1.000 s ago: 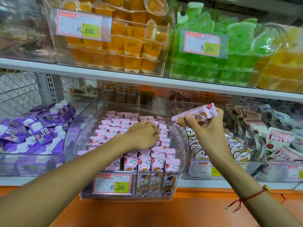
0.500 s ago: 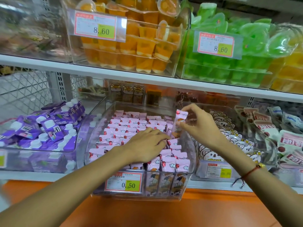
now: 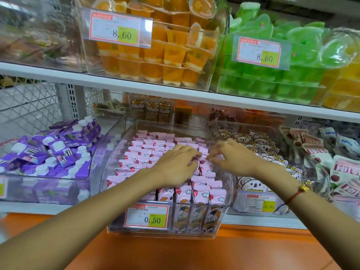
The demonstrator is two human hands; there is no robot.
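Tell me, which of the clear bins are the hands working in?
The middle bin, tagged 0.50, full of pink packets: left hand and right hand both touch them.

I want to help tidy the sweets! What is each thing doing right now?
Left hand, lying flat on the pink packets.
Right hand, pinching one pink packet among the rows.
Clear bin, nearly full, packets standing in rows.
Purple pouches, piled loosely in the next bin.
Orange jelly cups, sealed and stacked on the upper shelf.
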